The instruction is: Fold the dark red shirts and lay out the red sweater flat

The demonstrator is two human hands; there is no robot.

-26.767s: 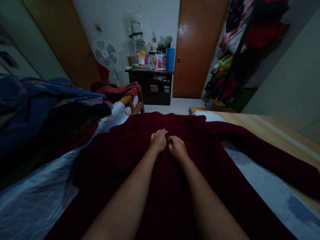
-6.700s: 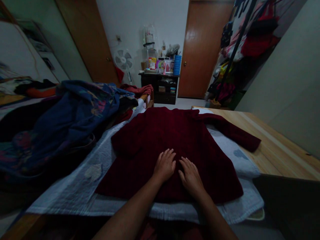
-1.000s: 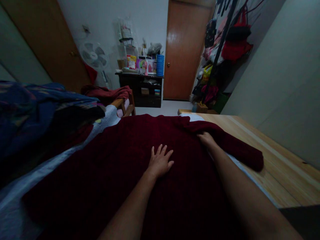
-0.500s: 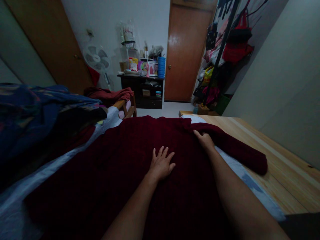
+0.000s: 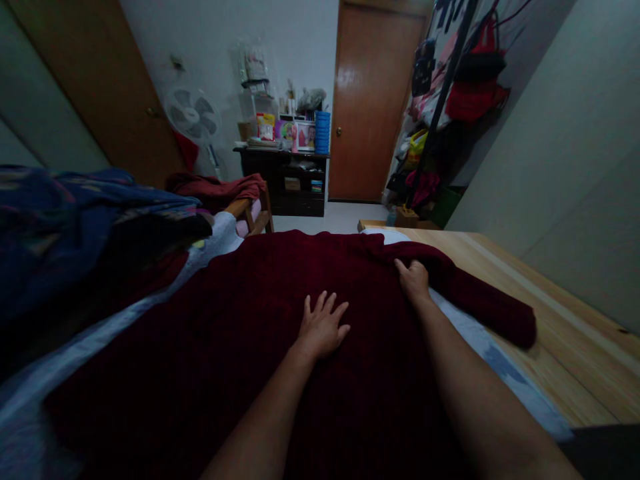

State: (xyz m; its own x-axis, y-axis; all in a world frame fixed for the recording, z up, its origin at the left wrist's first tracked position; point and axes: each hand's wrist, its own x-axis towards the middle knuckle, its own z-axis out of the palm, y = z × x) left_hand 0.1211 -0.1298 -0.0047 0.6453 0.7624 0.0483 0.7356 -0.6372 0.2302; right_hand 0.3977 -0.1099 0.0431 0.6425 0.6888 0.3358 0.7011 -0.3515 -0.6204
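Observation:
A dark red long-sleeved garment (image 5: 240,333) lies spread out before me over a white and blue cloth (image 5: 487,337). Near its middle, my left hand (image 5: 323,327) rests flat with the fingers spread, pressing on the fabric. My right hand (image 5: 414,279) pinches the garment's edge close to where the right sleeve (image 5: 480,297) joins the body. That sleeve stretches away to the right, its end lying on the wooden surface. The fingertips of my right hand are partly hidden by the fabric.
Blue patterned clothes (image 5: 75,227) are heaped at the left, with a reddish cloth (image 5: 215,190) over a wooden frame behind. Pale wooden boards (image 5: 575,327) run along the right. Farther back are a fan (image 5: 193,113), a dark cabinet (image 5: 280,180), a door (image 5: 377,100) and hanging bags (image 5: 470,100).
My right hand has shifted slightly to the right along the garment's edge, and the sleeve fabric beside it has moved a little. My left hand stays in place.

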